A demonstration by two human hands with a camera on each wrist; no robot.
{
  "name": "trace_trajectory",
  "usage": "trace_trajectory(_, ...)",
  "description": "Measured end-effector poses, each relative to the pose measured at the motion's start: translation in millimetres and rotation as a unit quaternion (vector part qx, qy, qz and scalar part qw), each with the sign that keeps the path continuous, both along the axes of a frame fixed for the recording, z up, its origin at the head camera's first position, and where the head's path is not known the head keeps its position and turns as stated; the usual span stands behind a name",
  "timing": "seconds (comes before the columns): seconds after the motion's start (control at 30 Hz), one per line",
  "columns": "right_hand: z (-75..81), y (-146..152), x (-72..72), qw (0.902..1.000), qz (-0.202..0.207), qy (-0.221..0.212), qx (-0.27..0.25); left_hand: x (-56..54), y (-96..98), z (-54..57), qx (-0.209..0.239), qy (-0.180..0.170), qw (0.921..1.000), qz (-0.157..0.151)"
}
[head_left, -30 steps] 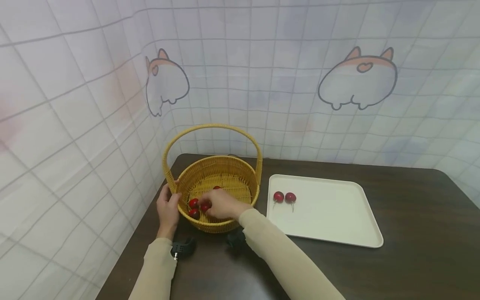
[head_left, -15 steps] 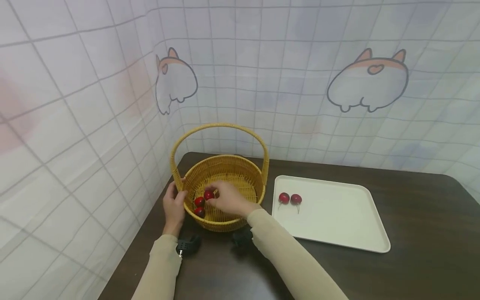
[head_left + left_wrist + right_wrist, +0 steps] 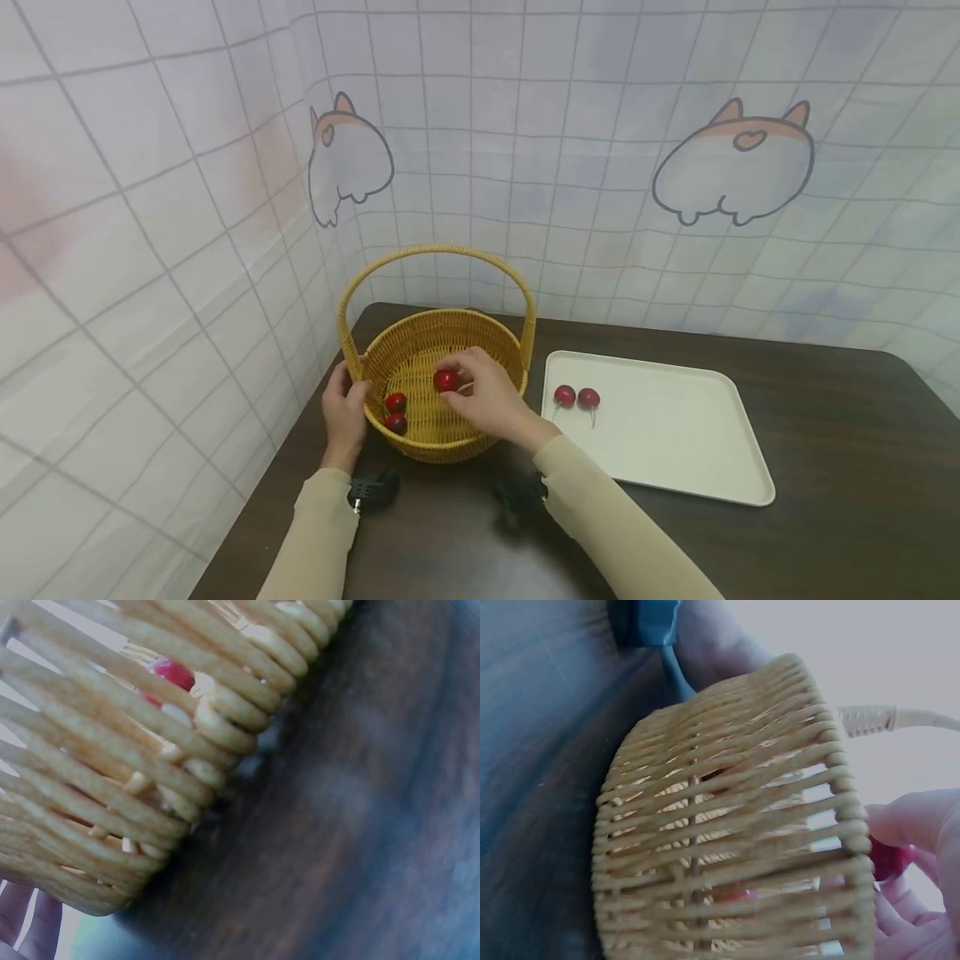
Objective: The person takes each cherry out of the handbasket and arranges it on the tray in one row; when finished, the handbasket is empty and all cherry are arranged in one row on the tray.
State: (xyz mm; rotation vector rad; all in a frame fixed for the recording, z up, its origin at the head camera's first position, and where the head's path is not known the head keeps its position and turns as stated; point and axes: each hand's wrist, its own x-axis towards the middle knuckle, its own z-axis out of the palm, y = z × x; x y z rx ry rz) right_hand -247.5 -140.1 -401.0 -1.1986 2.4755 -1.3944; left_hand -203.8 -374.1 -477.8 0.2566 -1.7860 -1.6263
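Note:
A yellow wicker basket [image 3: 435,454] with a tall arched handle stands on the dark table. My left hand [image 3: 347,421] grips its left rim near the handle's foot; some of that hand's fingers [image 3: 41,926] show in the left wrist view. Over the basket my right hand [image 3: 491,402] pinches a red cherry [image 3: 446,381] between thumb and fingers. The same cherry [image 3: 890,859] shows beside the basket rim in the right wrist view, partly covered by the thumb. Inside the basket, a cherry [image 3: 395,402] lies at the left with a darker cherry [image 3: 395,423] just in front of it.
Right of the basket lies a white rectangular tray [image 3: 675,433]. Near its left end are two stemmed cherries, one cherry [image 3: 565,396] beside the other cherry [image 3: 588,399]. A grid-patterned cloth wall [image 3: 570,167] rises behind and left of the table [image 3: 832,433].
My right hand has lifted a cherry from beside the two at the basket's left and moved it rightward over the basket. The left hand keeps its hold on the rim.

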Motion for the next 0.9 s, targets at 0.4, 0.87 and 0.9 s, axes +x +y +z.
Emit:
trace_trajectory(0.4,0.9,70.2,12.9,0.9952,-0.057,-0.018,-0.078,1.5,-1.9,-0.8,0.001,-0.002,1.0,-0.003)
trace_trajectory(0.87,-34.2,155.4,-13.0,0.9851,-0.163,0.014,-0.052,4.0,-0.7,3.8,0.0,-0.019,0.9998,-0.003)
trace_trajectory(0.9,-36.0,159.0,-15.6,0.9837,-0.173,0.01,-0.048,4.8,-0.5,4.1,0.003,-0.02,0.9998,-0.003)
